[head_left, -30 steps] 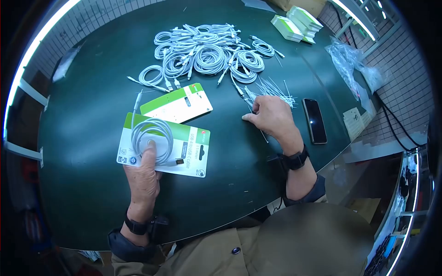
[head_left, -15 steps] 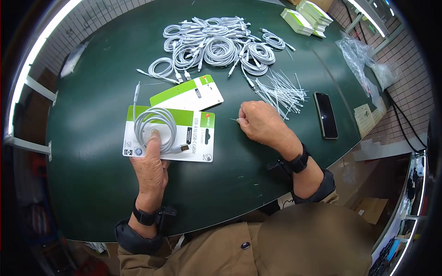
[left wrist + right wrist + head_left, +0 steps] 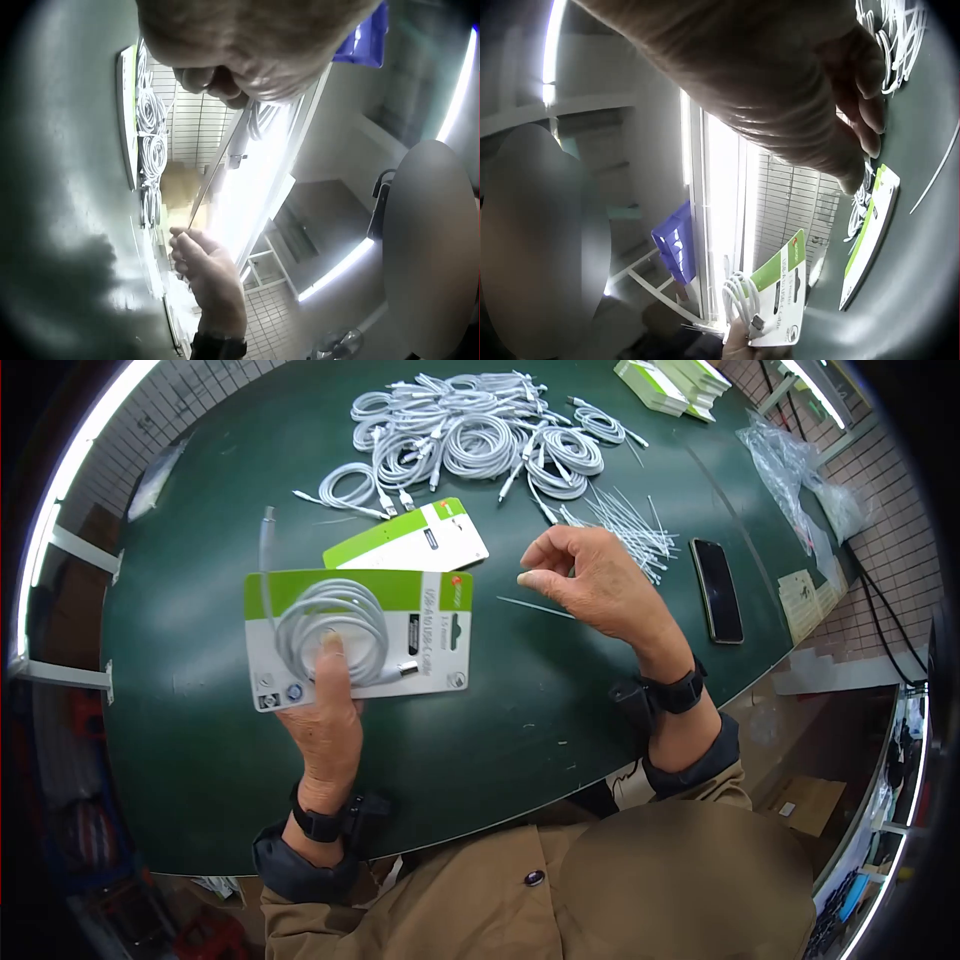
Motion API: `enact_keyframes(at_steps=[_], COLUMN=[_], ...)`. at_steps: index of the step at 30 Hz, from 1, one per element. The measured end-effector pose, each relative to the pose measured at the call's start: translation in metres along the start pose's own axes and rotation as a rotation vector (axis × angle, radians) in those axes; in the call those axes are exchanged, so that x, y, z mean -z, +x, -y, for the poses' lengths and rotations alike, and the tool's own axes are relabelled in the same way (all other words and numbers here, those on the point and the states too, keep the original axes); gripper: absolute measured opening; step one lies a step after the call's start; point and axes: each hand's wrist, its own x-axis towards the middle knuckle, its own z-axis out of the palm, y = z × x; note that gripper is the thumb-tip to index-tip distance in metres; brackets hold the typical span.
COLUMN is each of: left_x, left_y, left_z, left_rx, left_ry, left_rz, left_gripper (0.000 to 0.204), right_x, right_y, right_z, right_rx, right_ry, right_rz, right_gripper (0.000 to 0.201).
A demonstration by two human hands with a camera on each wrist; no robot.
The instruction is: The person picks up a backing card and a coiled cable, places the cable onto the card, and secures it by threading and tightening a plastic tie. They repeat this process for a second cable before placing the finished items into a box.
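In the head view, my left hand [image 3: 327, 735] grips a green-and-white packaging card [image 3: 437, 630] with a coiled white USB cable [image 3: 367, 622] on its front. The thumb presses on the coil; the other fingers are hidden behind the card. One plug of the cable stands up past the card's upper left. My right hand [image 3: 610, 585] hovers to the right with thumb and fingers bent and a gap between them. No item shows in its fingers. A single white cable tie [image 3: 535, 606] lies on the table just below that hand, also seen in the right wrist view.
Behind the hands lies a second card stack [image 3: 410, 538]. Farther back is a heap of coiled white cables [image 3: 480, 445]. A pile of cable ties [image 3: 640, 535], a phone [image 3: 717, 592], clear plastic bags [image 3: 790, 480] and card stacks [image 3: 670, 385] lie to the right on the green table [image 3: 480, 760].
My right hand dragged a cable tie away from the pile, then let go and lifted, leaving the tie on the table. My left hand, with card and cable, has tilted slightly.
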Motion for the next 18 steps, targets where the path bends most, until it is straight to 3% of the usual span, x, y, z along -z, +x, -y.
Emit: enact_keyframes(at_steps=[6, 8, 13, 18], left_x=[0.013, 0.012, 0.003, -0.004], left_y=[0.011, 0.011, 0.005, 0.0], left_z=[0.002, 0.004, -0.002, -0.002], left_rx=[0.159, 0.137, 0.104, 0.042], left_ry=[-0.168, -0.191, -0.18, -0.183], left_rz=[-0.066, -0.048, -0.023, -0.065], left_gripper=[0.025, 0.026, 0.031, 0.032], right_x=[-0.006, -0.01, -0.029, -0.038], right_y=[-0.046, -0.055, -0.078, -0.093], right_z=[-0.013, -0.026, -0.018, -0.004], right_rx=[0.019, -0.138, 0.177, 0.269], right_ry=[-0.487, -0.171, -0.327, -0.51], right_rz=[-0.07, 0.06, 0.054, 0.06], right_gripper=[0.028, 0.025, 0.016, 0.018])
